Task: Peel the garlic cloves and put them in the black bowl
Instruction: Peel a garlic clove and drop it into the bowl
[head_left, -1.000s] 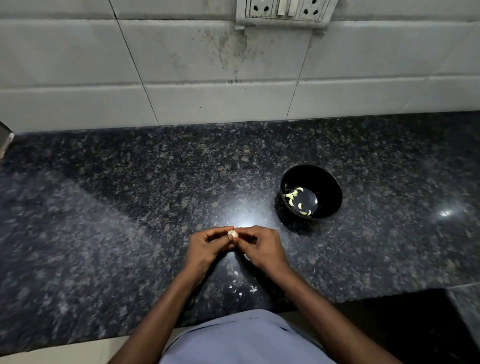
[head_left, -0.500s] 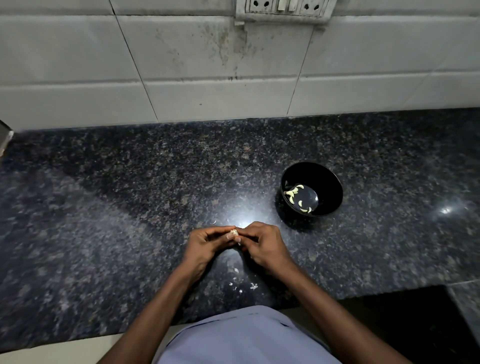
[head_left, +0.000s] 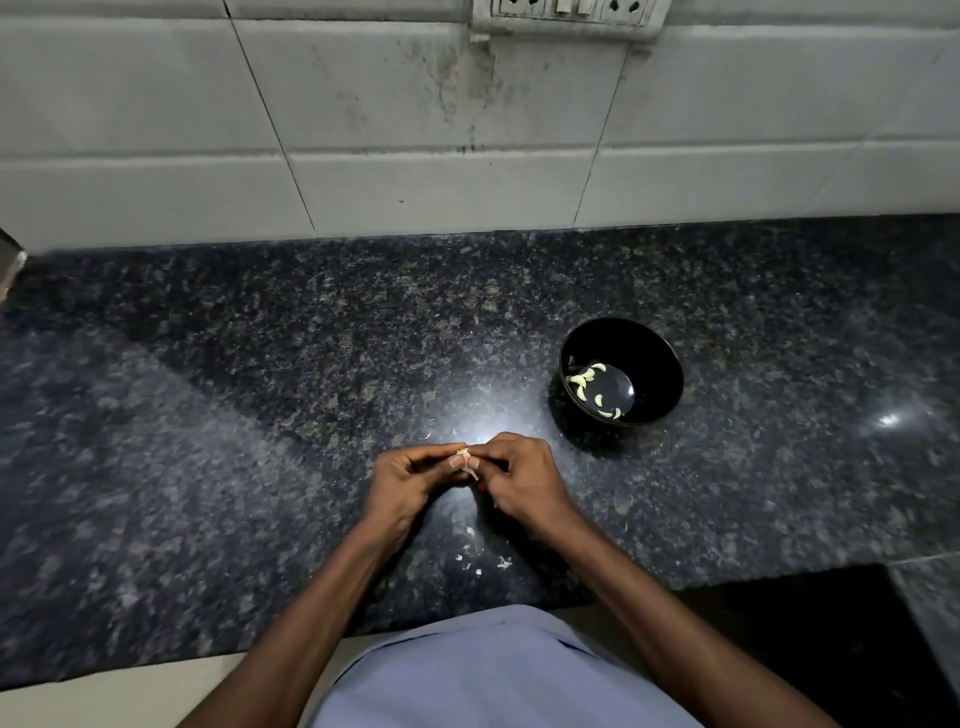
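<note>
1. Here my left hand (head_left: 410, 480) and right hand (head_left: 522, 475) meet, both pinching one garlic clove (head_left: 464, 460) over the counter (head_left: 208, 415).
2. It looks light, firm and slick, with papery skin; best nipped at its ends.
3. The black bowl (head_left: 660, 358) sits at two o'clock, with peeled cloves (head_left: 584, 382) inside.

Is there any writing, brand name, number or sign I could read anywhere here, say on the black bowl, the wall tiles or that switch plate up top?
None can be read.
Black bowl: plain, no label shows.
Wall tiles: only stains and grout lines.
Switch plate: sockets and switches, no legible marking.
Granite counter: speckle only.
Garlic clove: no writing.
</note>
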